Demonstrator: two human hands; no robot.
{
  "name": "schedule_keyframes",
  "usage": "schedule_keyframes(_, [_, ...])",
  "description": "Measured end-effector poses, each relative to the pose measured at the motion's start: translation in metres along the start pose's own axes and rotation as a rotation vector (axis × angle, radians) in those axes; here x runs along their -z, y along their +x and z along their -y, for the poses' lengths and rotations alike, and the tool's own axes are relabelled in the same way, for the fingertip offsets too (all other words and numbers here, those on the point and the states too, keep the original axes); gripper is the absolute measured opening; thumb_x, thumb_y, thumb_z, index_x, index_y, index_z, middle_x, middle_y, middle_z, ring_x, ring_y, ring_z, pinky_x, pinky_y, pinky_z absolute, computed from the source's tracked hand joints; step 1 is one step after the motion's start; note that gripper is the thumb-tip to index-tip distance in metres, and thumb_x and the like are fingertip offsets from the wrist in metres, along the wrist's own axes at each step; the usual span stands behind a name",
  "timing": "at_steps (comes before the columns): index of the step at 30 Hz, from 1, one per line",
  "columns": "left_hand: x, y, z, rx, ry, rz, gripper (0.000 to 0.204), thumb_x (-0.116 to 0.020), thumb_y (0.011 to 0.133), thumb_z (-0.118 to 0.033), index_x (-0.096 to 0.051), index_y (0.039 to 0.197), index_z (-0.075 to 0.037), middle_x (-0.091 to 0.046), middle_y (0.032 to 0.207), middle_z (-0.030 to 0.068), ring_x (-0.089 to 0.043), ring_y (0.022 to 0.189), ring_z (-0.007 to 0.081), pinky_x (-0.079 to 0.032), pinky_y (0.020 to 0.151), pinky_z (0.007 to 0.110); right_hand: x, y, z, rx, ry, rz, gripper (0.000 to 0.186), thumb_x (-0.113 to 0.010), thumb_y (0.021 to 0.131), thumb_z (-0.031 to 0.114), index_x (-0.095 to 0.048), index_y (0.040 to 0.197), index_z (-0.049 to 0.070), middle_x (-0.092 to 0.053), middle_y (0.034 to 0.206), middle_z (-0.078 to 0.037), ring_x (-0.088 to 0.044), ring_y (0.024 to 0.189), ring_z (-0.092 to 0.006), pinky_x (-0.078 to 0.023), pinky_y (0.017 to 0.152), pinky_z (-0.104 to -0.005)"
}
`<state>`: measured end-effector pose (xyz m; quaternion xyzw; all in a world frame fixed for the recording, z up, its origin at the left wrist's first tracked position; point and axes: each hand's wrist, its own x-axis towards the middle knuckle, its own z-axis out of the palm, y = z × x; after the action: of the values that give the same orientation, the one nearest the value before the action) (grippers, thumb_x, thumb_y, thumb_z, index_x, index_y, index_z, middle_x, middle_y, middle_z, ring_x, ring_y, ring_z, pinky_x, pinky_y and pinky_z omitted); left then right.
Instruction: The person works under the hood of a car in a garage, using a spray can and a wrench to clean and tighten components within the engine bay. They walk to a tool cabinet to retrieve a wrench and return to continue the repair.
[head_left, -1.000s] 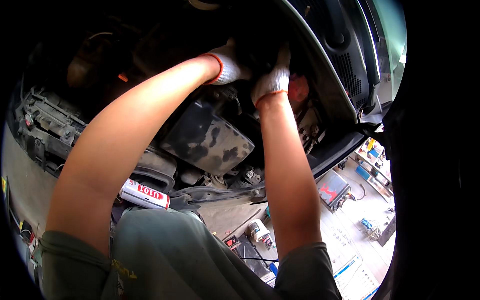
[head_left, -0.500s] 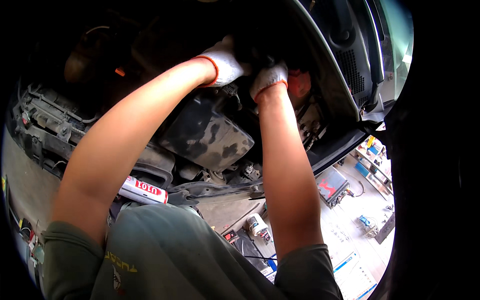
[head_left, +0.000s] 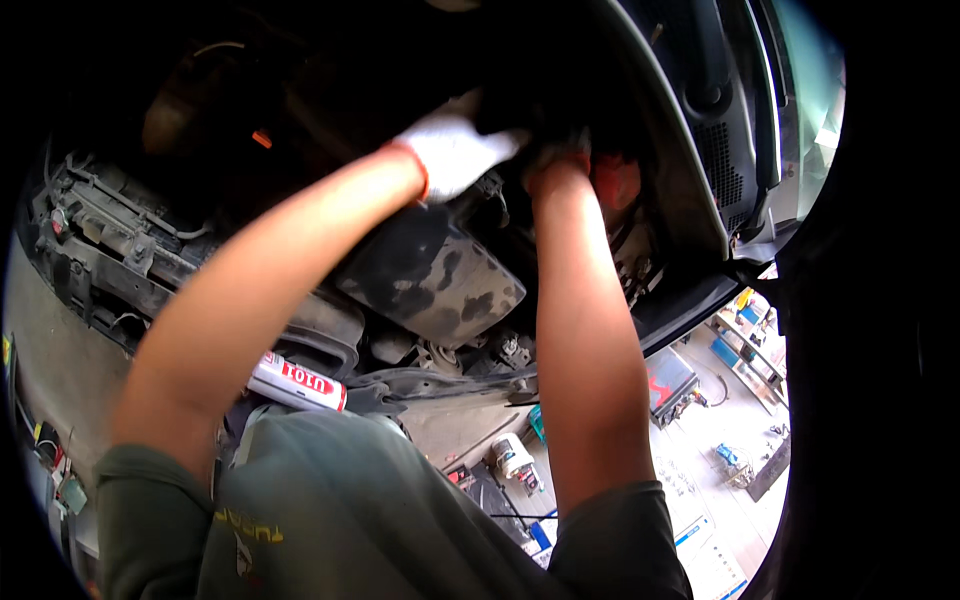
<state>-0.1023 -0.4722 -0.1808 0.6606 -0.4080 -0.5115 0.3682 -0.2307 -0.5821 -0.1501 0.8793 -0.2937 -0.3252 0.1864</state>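
Note:
Both my hands are deep in a car's dark engine bay, in white work gloves with orange cuffs. My left hand (head_left: 455, 155) is over the far end of a dusty black plastic box (head_left: 435, 280), fingers stretched toward the right and slightly blurred; nothing shows in them. Just right of it, my right hand (head_left: 562, 158) reaches down into shadow, its fingers hidden by the dark. A red part (head_left: 617, 182) sits right beside that wrist. Near the box's far end a black connector-like piece (head_left: 490, 190) shows below my left hand.
A white-and-red cylinder (head_left: 300, 383) lies at the bay's near edge, by my left elbow. The front frame (head_left: 130, 240) runs along the left, the windscreen cowl (head_left: 720, 170) along the right. On the floor are a white bucket (head_left: 512, 455) and a grey battery-like box (head_left: 672, 380).
My left hand has come nearer and its fingers now stretch out to the right. My right hand has sunk deeper into the shadow. The whole view has shifted slightly.

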Motion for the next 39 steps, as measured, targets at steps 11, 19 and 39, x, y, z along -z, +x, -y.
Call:
schedule_keyframes(11, [-0.008, 0.044, -0.003, 0.153, -0.184, 0.026, 0.069, -0.058, 0.102, -0.039, -0.048, 0.161, -0.004, -0.062, 0.151, 0.0287, -0.061, 0.139, 0.0408, -0.049, 0.115, 0.043, -0.019, 0.019, -0.008, 0.048, 0.231, 0.172, 0.093, -0.078, 0.087, 0.035, -0.037, 0.169, 0.023, -0.04, 0.173, -0.013, -0.038, 0.16, -0.0338, -0.036, 0.129, -0.0454])
schedule_keyframes(19, [-0.006, -0.01, -0.011, -0.109, -0.549, -0.271, 0.04, -0.061, 0.106, -0.021, -0.066, 0.143, -0.005, -0.07, 0.141, 0.0191, -0.067, 0.131, 0.0339, -0.052, 0.111, 0.038, -0.043, 0.012, -0.009, 0.076, -0.03, 0.139, 0.09, -0.067, 0.097, 0.039, -0.025, 0.174, 0.019, -0.023, 0.18, -0.013, -0.02, 0.166, -0.0338, -0.019, 0.136, -0.0457])
schedule_keyframes(39, [-0.033, -0.095, 0.012, 0.023, 0.533, -0.317, 0.07, -0.064, 0.101, -0.046, -0.052, 0.153, -0.001, -0.072, 0.113, 0.0218, -0.075, 0.099, 0.0375, -0.062, 0.084, 0.049, -0.106, 0.028, 0.003, -0.227, 0.962, -0.051, 0.06, -0.057, 0.107, 0.037, -0.05, 0.161, 0.014, -0.05, 0.166, -0.011, -0.048, 0.152, -0.0277, -0.043, 0.122, -0.0378])
